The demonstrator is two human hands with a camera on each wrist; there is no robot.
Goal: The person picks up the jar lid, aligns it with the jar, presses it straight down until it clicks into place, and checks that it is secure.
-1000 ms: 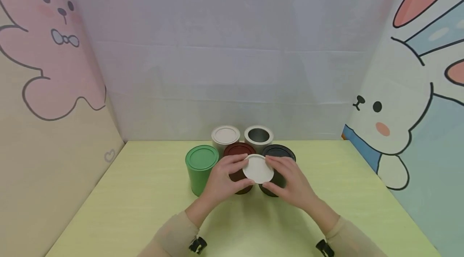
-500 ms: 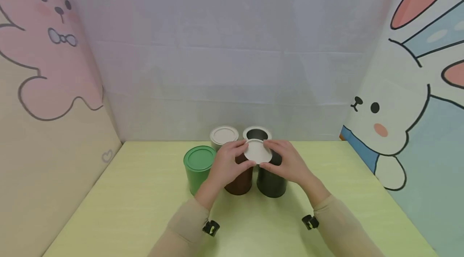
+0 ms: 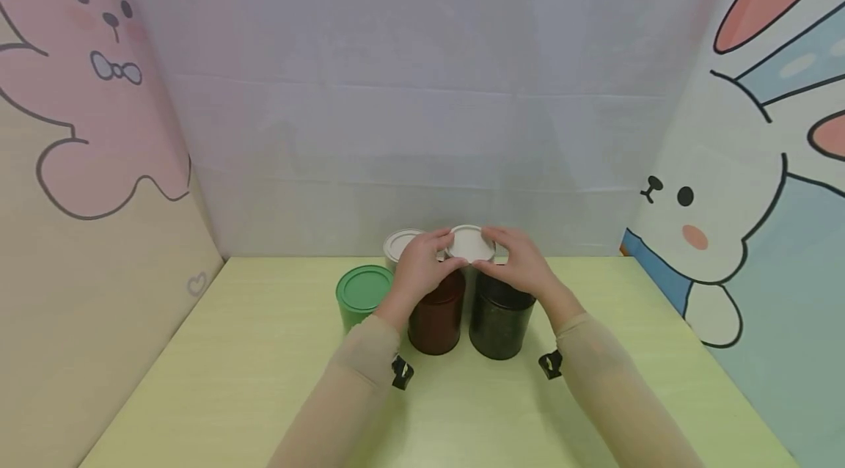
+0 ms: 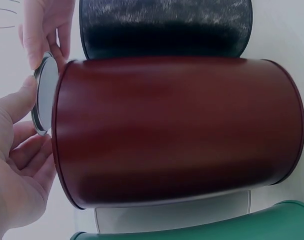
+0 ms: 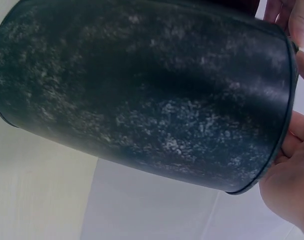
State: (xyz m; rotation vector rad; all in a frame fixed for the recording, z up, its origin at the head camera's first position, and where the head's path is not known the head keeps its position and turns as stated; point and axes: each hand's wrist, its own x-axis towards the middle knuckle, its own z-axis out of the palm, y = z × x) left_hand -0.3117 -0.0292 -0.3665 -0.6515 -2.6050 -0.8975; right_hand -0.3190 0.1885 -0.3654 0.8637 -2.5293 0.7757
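Note:
Both hands hold a round white lid [image 3: 470, 244] by its rim, one at each side. It is tilted over the place of the back right white can, which the lid and hands hide. My left hand [image 3: 417, 268] grips the left edge, thumb at the near side and fingers at the far side. On the opposite edge my right hand [image 3: 523, 265] pinches in the same way. In the left wrist view the lid's pale underside [image 4: 48, 92] shows just beyond the end of the dark red can [image 4: 181, 130]. The black can [image 5: 142, 95] fills much of the right wrist view.
Below the hands stand the dark red can [image 3: 434, 325] and the black can [image 3: 499, 325]. A lidded green can [image 3: 364, 290] is at the left, a lidded white can [image 3: 397, 242] behind it. A pale curtain [image 3: 422, 123] rises at the table's back edge.
Both hands have carried the white lid away from me, from over the front cans to over the open white can at the back. That can's opening is now covered from view.

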